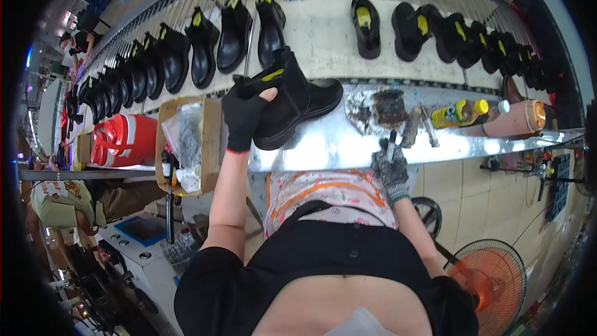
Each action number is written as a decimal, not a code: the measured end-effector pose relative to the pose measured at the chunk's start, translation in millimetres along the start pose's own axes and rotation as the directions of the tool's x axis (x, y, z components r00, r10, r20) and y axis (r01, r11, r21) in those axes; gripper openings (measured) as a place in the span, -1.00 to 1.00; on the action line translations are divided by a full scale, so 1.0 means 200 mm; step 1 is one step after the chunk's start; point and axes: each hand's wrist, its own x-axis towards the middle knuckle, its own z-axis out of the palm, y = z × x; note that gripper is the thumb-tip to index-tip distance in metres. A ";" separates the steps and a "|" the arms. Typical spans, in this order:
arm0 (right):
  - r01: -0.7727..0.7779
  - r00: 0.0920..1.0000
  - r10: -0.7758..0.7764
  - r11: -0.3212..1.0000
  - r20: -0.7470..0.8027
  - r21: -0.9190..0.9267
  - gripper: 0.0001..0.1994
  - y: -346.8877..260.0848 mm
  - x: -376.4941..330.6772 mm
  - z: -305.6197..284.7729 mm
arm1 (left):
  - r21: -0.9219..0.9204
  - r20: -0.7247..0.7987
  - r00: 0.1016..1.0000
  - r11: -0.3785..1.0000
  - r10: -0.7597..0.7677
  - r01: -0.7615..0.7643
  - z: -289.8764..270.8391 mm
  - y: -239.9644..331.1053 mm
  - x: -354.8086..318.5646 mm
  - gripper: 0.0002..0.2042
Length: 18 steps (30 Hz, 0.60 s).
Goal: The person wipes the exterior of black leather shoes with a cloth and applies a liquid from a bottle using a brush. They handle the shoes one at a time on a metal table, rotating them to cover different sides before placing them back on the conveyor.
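A black ankle boot (pixel 297 101) with a yellow lining is held up over the metal work ledge (pixel 323 157), its toe pointing right. Around its heel and shaft opening closes my left hand (pixel 244 115), in a black glove with the thumb tip bare. My right hand (pixel 392 173), in a grey knit glove, is at the ledge's front edge, closed on a slim, light-coloured stick-like tool (pixel 392 140) whose kind I cannot make out. Just beyond that hand are a dark, sticky-looking block (pixel 390 107) on a stained patch and worn stick-like tools (pixel 411 127).
Black boots (pixel 174 56) and low black shoes (pixel 460 37) line the conveyor behind the ledge. A cardboard box (pixel 210 143) with plastic bags and a red jug (pixel 127 140) stand left. Bottles (pixel 463 114) and a pink tumbler (pixel 519 119) are right. An orange fan (pixel 488 283) stands lower right.
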 end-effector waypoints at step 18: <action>0.071 0.993 -0.079 0.993 -0.083 -0.090 -0.78 0.02 -0.02 0.03 | 0.452 -0.101 0.941 0.858 0.322 -0.245 0.63 -0.45 0.77 -0.54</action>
